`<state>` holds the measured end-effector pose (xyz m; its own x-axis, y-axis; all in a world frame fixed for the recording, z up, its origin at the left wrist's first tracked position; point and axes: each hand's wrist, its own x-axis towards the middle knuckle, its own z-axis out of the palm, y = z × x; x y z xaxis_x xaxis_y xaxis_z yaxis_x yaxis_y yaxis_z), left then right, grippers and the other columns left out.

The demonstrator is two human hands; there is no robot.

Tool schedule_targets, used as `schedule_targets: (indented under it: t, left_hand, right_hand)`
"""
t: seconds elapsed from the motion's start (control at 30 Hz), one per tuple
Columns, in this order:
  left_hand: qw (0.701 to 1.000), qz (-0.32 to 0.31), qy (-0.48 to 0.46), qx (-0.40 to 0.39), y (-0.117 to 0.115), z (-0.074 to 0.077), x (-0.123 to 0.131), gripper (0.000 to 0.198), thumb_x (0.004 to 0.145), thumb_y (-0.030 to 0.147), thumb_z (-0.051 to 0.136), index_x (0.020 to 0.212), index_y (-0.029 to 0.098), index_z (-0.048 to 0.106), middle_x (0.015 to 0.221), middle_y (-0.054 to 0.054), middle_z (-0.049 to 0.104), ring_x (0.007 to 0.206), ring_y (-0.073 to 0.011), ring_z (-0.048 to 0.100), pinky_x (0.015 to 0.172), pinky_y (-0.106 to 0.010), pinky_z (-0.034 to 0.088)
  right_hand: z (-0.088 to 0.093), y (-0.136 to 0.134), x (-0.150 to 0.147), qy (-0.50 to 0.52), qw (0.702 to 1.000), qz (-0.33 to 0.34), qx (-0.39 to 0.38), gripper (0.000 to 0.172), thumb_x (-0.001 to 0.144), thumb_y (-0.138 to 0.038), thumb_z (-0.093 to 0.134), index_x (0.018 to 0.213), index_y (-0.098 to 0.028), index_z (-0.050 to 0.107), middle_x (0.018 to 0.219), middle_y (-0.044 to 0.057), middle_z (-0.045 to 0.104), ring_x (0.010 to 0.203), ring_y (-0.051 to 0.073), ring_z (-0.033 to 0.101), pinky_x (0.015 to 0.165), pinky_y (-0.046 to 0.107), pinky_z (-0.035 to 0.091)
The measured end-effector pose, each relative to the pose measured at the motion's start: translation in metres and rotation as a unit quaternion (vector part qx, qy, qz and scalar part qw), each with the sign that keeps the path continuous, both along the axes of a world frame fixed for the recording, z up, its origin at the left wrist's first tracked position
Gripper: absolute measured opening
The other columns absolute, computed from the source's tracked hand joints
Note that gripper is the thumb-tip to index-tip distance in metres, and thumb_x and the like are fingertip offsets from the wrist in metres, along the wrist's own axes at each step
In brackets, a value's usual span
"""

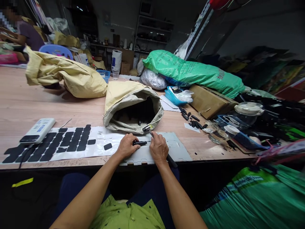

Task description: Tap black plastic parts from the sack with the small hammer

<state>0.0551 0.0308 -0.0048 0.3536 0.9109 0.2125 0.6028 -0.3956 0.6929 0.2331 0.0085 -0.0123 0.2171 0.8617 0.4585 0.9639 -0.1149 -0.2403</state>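
Observation:
My left hand (128, 145) is closed on a small black part (142, 143), which lies low over the grey-white board (176, 144). To its right, my right hand (158, 147) grips a hammer (172, 161); the dark handle sticks out below the palm and the metal head (146, 128) points up and left. Just beyond both hands lies an open cream sack (121, 95) with dark pieces inside. Left of my hands, a white sheet (100, 132) carries rows of black rounded-square pads (82, 148).
A white device (38, 130) rests at the left. Loose black parts (190, 119), a blue basket (177, 95), a cardboard box (207, 100) and a green sack (190, 70) stand at the right. Another cream sack (78, 79) lies behind. A person (28, 33) sits far left.

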Motion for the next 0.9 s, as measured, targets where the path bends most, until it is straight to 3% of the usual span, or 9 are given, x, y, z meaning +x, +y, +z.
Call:
schedule_targets:
  t: [0.17, 0.27, 0.4, 0.6, 0.77, 0.9]
  left_hand:
    - [1.000, 0.008, -0.002, -0.010, 0.001, 0.000, 0.001, 0.012, 0.074, 0.022, 0.074, 0.085, 0.019, 0.069, 0.079, -0.001, 0.058, 0.081, -0.0180, 0.052, 0.073, -0.030, 0.041]
    - [1.000, 0.007, -0.004, -0.019, 0.001, 0.001, 0.001, 0.013, 0.074, 0.023, 0.074, 0.086, 0.020, 0.069, 0.080, -0.001, 0.058, 0.082, -0.0183, 0.052, 0.073, -0.030, 0.041]
    - [1.000, 0.005, -0.005, -0.022, 0.001, 0.002, 0.001, 0.014, 0.074, 0.023, 0.074, 0.086, 0.019, 0.069, 0.081, -0.001, 0.059, 0.083, -0.0189, 0.053, 0.074, -0.031, 0.041]
    - [1.000, 0.002, 0.002, -0.015, 0.000, 0.002, 0.001, 0.012, 0.074, 0.023, 0.073, 0.085, 0.020, 0.070, 0.082, -0.002, 0.060, 0.084, -0.0195, 0.053, 0.075, -0.031, 0.041]
    - [1.000, 0.003, 0.002, -0.020, 0.000, 0.003, 0.001, 0.012, 0.074, 0.023, 0.073, 0.085, 0.019, 0.070, 0.082, -0.002, 0.060, 0.083, -0.0197, 0.053, 0.075, -0.031, 0.041]
    - [1.000, 0.004, 0.002, -0.017, 0.000, 0.003, 0.002, 0.013, 0.073, 0.023, 0.072, 0.085, 0.019, 0.070, 0.082, -0.002, 0.061, 0.084, -0.0200, 0.053, 0.074, -0.031, 0.041]
  right_hand:
    - [-0.002, -0.018, -0.003, 0.030, 0.996, 0.047, 0.072, 0.035, 0.097, -0.023, 0.042, 0.126, -0.023, 0.062, 0.100, 0.005, 0.066, 0.081, 0.015, 0.060, 0.069, 0.024, 0.042]
    - [-0.004, -0.037, -0.007, 0.112, 0.987, 0.065, 0.091, 0.040, 0.098, -0.027, 0.038, 0.131, -0.020, 0.058, 0.110, 0.008, 0.067, 0.097, 0.018, 0.063, 0.080, 0.027, 0.048]
    - [-0.002, -0.058, -0.011, 0.211, 0.971, 0.102, 0.052, 0.043, 0.095, -0.030, 0.038, 0.133, -0.019, 0.057, 0.125, 0.010, 0.065, 0.110, 0.020, 0.062, 0.095, 0.034, 0.049]
    - [0.014, -0.071, -0.017, 0.279, 0.954, 0.111, -0.009, 0.047, 0.093, -0.035, 0.042, 0.134, -0.019, 0.058, 0.118, 0.010, 0.069, 0.102, 0.021, 0.066, 0.091, 0.035, 0.052]
    - [0.012, -0.073, -0.021, 0.305, 0.941, 0.139, -0.052, 0.047, 0.092, -0.034, 0.043, 0.132, -0.017, 0.060, 0.125, 0.011, 0.066, 0.112, 0.022, 0.063, 0.097, 0.036, 0.050]
    - [0.014, -0.072, -0.021, 0.318, 0.939, 0.117, -0.055, 0.048, 0.091, -0.037, 0.044, 0.132, -0.016, 0.060, 0.116, 0.011, 0.070, 0.102, 0.022, 0.066, 0.090, 0.036, 0.053]
